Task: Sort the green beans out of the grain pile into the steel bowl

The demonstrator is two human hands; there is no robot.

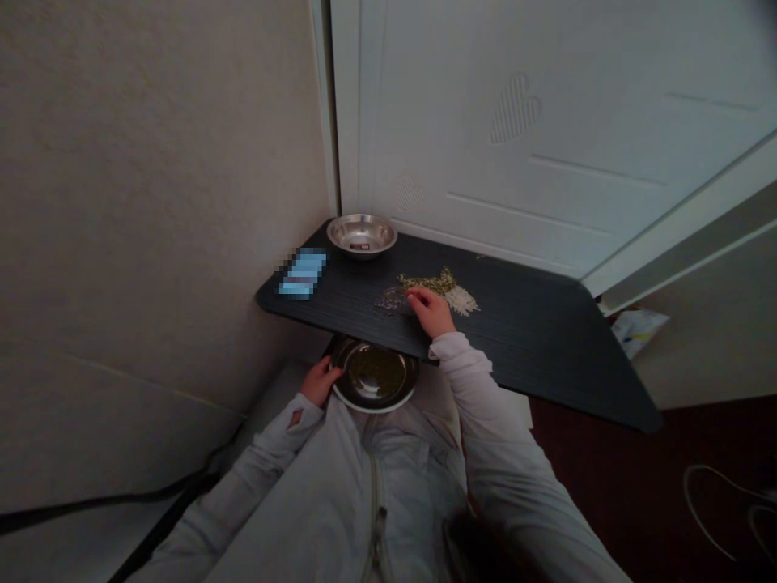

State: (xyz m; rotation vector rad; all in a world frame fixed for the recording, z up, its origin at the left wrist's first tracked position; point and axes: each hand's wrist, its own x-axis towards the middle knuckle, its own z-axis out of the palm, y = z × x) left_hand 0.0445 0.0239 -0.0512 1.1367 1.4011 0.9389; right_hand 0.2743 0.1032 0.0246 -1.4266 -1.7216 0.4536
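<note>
My left hand (320, 381) is closed on the left rim of a shiny metal bowl (375, 405) on my lap, partly under the table edge. A greenish layer shows in the bowl's bottom, too dim to name. My right hand (431, 312) is over the dark table, its fingers bent and pinched together at the loose grains; whatever is between the fingertips cannot be made out. Behind it lies a pile of greenish grains (434, 281). White, rice-like grains (463, 300) touch that pile on the right. Small dark grains (389, 301) are scattered left of my fingertips.
A second metal bowl (363, 236) with a dark label inside stands at the table's back left. Near the left edge lies a phone-like object (303, 274), blurred out. The black table (546, 340) meets a white door (546, 162) behind. A pale cable (698, 510) lies on the floor.
</note>
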